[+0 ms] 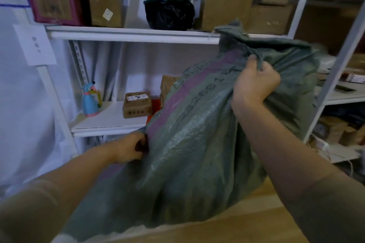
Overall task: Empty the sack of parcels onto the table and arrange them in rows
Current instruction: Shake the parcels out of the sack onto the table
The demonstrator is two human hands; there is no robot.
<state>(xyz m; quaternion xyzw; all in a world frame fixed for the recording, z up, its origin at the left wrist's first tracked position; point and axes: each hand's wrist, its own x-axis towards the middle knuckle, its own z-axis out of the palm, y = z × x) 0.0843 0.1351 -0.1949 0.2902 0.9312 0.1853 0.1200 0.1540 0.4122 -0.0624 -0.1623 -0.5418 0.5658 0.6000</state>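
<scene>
Both hands' fingers curled tight — left hand (131, 148) pinches sack (189, 144) edge, right hand (256, 83) bunches fabric.

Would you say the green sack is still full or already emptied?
Still full: the green sack bulges, the right hand grips bunched fabric near its top, the left hand grips its side, and no parcels have spilled out.

Parcel storeroom: white shelving (134, 34) stacked with cardboard boxes (223, 2) (taped).

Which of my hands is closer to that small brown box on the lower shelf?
Left. Your left hand grips the sack just below the small brown box; your right hand grips it well off to the box's right.
</scene>
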